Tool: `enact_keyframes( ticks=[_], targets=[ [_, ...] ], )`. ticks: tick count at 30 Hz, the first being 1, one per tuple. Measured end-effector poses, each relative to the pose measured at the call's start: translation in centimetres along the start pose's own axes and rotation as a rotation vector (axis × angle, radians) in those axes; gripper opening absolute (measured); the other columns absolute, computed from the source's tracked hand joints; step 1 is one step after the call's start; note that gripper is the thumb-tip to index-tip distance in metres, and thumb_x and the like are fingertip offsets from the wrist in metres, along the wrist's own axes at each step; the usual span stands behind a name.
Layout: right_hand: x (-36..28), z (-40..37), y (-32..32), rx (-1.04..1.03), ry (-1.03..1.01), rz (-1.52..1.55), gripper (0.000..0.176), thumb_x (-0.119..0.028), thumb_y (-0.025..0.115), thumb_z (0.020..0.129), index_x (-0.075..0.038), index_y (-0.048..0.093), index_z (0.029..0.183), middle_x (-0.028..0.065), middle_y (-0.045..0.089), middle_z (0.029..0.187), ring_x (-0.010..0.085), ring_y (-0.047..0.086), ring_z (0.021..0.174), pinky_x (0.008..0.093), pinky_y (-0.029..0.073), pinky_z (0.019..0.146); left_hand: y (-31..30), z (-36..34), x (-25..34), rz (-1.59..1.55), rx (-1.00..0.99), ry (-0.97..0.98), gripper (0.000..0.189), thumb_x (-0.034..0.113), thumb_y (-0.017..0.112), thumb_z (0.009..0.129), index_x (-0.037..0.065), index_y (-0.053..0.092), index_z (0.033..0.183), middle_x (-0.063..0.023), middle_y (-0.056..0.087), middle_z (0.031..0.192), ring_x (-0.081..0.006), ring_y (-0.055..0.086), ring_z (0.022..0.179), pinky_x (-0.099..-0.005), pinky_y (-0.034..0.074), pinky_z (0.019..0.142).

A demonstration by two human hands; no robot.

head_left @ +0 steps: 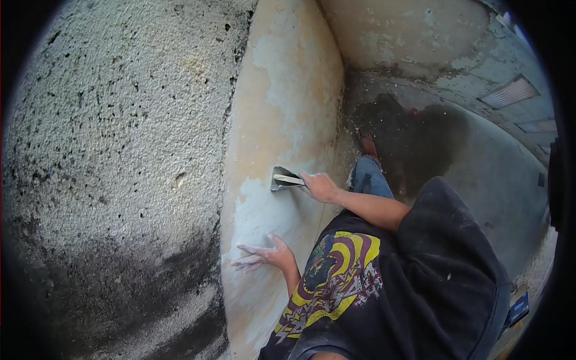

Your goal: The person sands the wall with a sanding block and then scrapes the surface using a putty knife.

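My right hand (pixel 322 187) is closed around a putty knife (pixel 278 180) with a wide grey blade and a pale strip along it. The blade is at the wall (pixel 288 108), whose smooth surface is mottled in tan and pale blue-white. Lower down, my left hand (pixel 273 254) rests near or against the same wall, with its fingers stretched out and spread. White powder or paste coats those fingers. Whether the left palm touches the surface is hard to tell.
A rough, pitted wall face (pixel 138 132), blackened low down, fills the left side. Wet dark staining (pixel 414 132) covers part of the concrete floor (pixel 510 180) near my foot (pixel 367 145). A blue box-like item (pixel 519 309) lies at lower right. Peeling wall (pixel 414 36) stands beyond.
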State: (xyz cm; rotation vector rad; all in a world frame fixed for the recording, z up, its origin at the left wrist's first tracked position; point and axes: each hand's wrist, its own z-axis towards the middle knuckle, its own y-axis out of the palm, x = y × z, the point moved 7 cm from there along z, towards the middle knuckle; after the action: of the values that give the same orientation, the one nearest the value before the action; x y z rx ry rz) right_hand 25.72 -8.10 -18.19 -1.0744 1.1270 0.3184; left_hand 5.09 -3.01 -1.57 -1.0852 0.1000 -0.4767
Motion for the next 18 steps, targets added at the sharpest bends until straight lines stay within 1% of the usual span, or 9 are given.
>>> enact_keyframes(
  ticks=[2,4,6,8,12,14,15,17,18],
  targets=[
    [-0.6,-0.1,-1.1,-0.069,0.038,-0.012,0.036,-0.026,0.065,0.092,-0.001,0.050,0.114,0.0234,0.067,0.082,0.0451,0.066,0.078,0.0547,0.051,0.068,0.1,-0.3,-0.4,0.069,-0.006,-0.016,0.105,0.028,0.069,0.086,0.007,0.001,0.163,-0.0375,-0.027,0.158,-0.0546,-0.027,0.146,-0.0727,-0.012,0.110],
    [-4.6,-0.3,-1.2,-0.043,-0.143,0.012,0.036,-0.019,0.060,0.092,0.000,0.051,0.121,0.0236,0.068,0.083,0.0435,0.067,0.076,0.0539,0.052,0.067,-0.1,-0.7,-0.2,0.059,-0.006,-0.004,0.105,0.028,0.070,0.085,0.008,0.002,0.163,-0.0370,-0.026,0.158,-0.0546,-0.027,0.146,-0.0729,-0.012,0.110],
    [-3.5,0.4,0.3,-0.002,-0.213,0.011,0.035,-0.019,0.061,0.092,-0.001,0.052,0.121,0.0231,0.068,0.082,0.0438,0.067,0.076,0.0544,0.052,0.067,-0.5,-0.2,0.0,0.043,0.043,0.019,0.105,0.028,0.070,0.085,0.008,0.002,0.163,-0.0365,-0.026,0.158,-0.0546,-0.026,0.146,-0.0732,-0.011,0.110],
    [1.0,0.8,1.3,-0.064,0.026,-0.007,0.037,-0.020,0.061,0.092,-0.002,0.051,0.122,0.0234,0.068,0.083,0.0437,0.068,0.077,0.0548,0.052,0.068,-0.2,-0.3,-0.1,0.015,-0.011,-0.021,0.104,0.028,0.069,0.085,0.008,0.003,0.163,-0.0360,-0.026,0.159,-0.0548,-0.025,0.146,-0.0734,-0.010,0.111],
    [-0.8,0.0,0.0,-0.054,0.021,0.000,0.035,-0.025,0.063,0.094,-0.001,0.050,0.114,0.0234,0.067,0.080,0.0452,0.066,0.076,0.0557,0.051,0.068,0.2,-0.4,-0.4,0.048,-0.012,-0.031,0.106,0.028,0.070,0.084,0.008,0.003,0.163,-0.0360,-0.025,0.159,-0.0549,-0.025,0.147,-0.0740,-0.010,0.110],
    [-3.5,0.3,-0.2,-0.052,-0.142,-0.003,0.037,-0.027,0.064,0.094,-0.001,0.050,0.117,0.0228,0.068,0.082,0.0444,0.067,0.075,0.0556,0.052,0.066,-0.3,-0.2,0.1,0.006,0.022,-0.009,0.107,0.028,0.071,0.083,0.008,0.004,0.163,-0.0361,-0.025,0.159,-0.0550,-0.025,0.147,-0.0750,-0.010,0.109],
    [-2.9,0.3,0.2,-0.057,-0.142,0.008,0.037,-0.027,0.064,0.094,-0.001,0.050,0.117,0.0228,0.068,0.082,0.0444,0.067,0.075,0.0556,0.052,0.066,-0.6,-0.4,-0.2,0.018,0.022,-0.009,0.107,0.028,0.071,0.083,0.008,0.004,0.163,-0.0361,-0.025,0.159,-0.0550,-0.025,0.147,-0.0750,-0.010,0.109],
    [0.9,0.8,0.2,-0.024,0.024,0.011,0.042,-0.028,0.066,0.093,-0.002,0.049,0.122,0.0223,0.069,0.084,0.0441,0.067,0.076,0.0549,0.053,0.068,-0.2,-0.1,0.0,0.029,0.027,-0.019,0.107,0.030,0.071,0.082,0.009,0.004,0.163,-0.0356,-0.025,0.160,-0.0551,-0.024,0.147,-0.0756,-0.010,0.109],
    [1.6,0.9,0.1,-0.083,0.061,0.034,0.048,-0.027,0.068,0.091,-0.005,0.049,0.129,0.0221,0.070,0.087,0.0434,0.068,0.082,0.0541,0.053,0.073,-0.2,-0.2,0.2,0.068,0.030,-0.029,0.109,0.028,0.072,0.082,0.011,0.001,0.163,-0.0346,-0.024,0.160,-0.0551,-0.023,0.147,-0.0729,-0.009,0.112]
  ],
)
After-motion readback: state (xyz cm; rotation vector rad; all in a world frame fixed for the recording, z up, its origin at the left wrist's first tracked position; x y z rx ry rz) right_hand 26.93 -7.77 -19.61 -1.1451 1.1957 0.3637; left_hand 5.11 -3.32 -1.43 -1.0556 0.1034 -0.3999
